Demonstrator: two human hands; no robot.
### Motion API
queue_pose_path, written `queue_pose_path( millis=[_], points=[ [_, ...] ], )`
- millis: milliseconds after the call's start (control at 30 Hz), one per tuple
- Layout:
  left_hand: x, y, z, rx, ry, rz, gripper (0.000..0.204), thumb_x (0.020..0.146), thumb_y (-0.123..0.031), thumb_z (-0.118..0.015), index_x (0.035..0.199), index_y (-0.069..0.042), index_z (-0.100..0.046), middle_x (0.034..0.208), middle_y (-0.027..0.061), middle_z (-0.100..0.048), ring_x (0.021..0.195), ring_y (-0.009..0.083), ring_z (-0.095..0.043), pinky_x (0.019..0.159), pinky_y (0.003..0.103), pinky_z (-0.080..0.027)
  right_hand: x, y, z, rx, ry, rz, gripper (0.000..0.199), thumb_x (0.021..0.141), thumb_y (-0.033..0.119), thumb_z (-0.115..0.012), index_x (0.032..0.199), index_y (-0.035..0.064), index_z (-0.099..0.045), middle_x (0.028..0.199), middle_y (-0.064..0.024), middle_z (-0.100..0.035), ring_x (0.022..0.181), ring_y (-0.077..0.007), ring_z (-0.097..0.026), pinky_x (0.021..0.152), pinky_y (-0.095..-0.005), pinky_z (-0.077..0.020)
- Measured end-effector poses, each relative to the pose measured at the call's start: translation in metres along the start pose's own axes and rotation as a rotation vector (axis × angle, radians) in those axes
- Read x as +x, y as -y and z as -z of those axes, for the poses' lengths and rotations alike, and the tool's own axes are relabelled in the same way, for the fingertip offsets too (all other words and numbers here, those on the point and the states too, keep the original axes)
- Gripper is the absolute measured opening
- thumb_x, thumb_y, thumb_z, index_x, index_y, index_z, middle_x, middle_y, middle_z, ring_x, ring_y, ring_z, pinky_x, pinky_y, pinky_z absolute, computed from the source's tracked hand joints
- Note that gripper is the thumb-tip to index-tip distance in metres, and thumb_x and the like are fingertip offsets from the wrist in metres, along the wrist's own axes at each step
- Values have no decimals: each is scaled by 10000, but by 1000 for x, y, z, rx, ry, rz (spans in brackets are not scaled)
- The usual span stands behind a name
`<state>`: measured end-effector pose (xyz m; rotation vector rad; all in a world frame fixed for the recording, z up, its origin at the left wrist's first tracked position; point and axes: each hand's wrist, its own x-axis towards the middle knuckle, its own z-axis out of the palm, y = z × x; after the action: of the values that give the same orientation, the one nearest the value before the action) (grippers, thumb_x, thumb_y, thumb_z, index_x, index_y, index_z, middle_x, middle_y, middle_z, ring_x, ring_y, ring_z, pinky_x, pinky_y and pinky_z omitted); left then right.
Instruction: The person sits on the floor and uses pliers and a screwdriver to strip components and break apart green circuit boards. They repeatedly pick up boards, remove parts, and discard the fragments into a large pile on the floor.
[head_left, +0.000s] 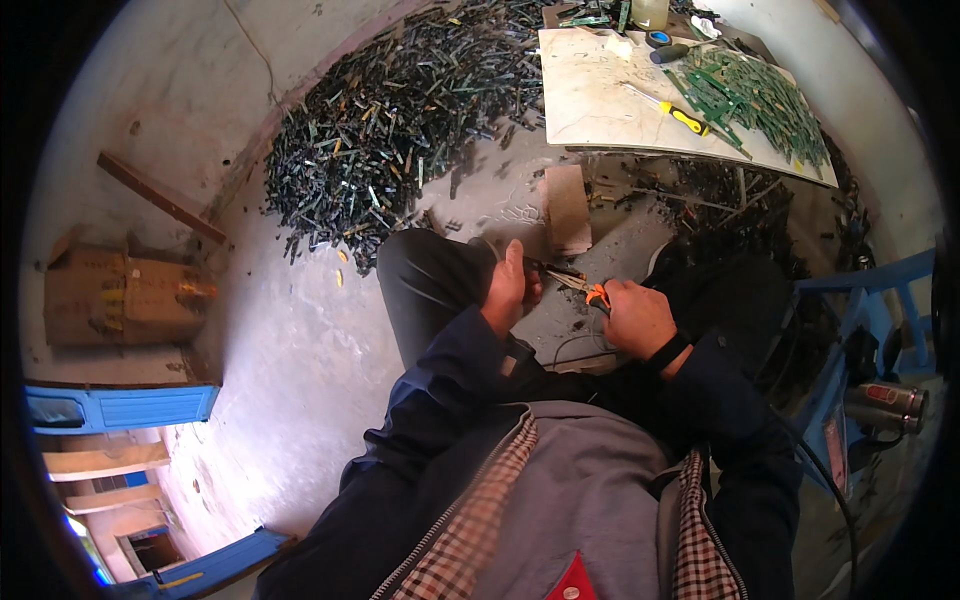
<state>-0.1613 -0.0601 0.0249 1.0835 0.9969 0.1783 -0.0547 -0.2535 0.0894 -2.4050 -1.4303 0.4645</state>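
My left hand is closed around one end of a small dark strip, held above the floor between my knees. Most of that strip is hidden by my fingers. My right hand grips the orange handles of a pair of pliers. The jaws point left and meet the strip close to my left fingers; whether they are clamped on it I cannot tell. Beyond my hands, a reddish-brown brick-like block lies on the floor, with thin bent wire pieces beside it.
A large heap of dark strips spreads at the far left. On a pale board at the far right lie green circuit-board strips, a yellow-black screwdriver and a tape roll. Right: a blue chair and metal mug. Left: a cardboard box.
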Motion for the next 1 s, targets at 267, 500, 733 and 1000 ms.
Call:
queue_pose_path(
  millis=[267,500,733,1000],
  points=[
    [10,1,2,-218,23,75,454,888,-537,-503,865,-83,-504,679,35,-477,537,173,-468,496,335,-429,-3,-6,-26,257,-196,54,231,707,169,-658,873,41,-561,771,-192,-609,759,-379,-607,653,-475,-476],
    [-11,-5,-2,-213,228,109,323,928,-383,-464,799,-88,-480,667,38,-457,556,172,-453,521,345,-413,8,-10,5,-41,-382,178,245,696,128,-668,883,33,-540,792,-159,-597,748,-363,-603,646,-445,-481],
    [-11,-7,-5,-253,175,65,297,919,-337,-452,734,-105,-432,632,22,-408,520,151,-400,500,334,-373,4,-11,-21,67,-382,140,226,713,150,-662,855,23,-542,759,-185,-604,729,-373,-604,642,-462,-479],
    [-10,-5,-7,-289,249,17,370,908,-354,-434,629,-127,-349,540,5,-319,450,127,-319,475,294,-356,8,-2,-37,404,-301,42,190,740,143,-611,811,-20,-544,677,-230,-564,667,-373,-596,615,-455,-470]
  ],
)
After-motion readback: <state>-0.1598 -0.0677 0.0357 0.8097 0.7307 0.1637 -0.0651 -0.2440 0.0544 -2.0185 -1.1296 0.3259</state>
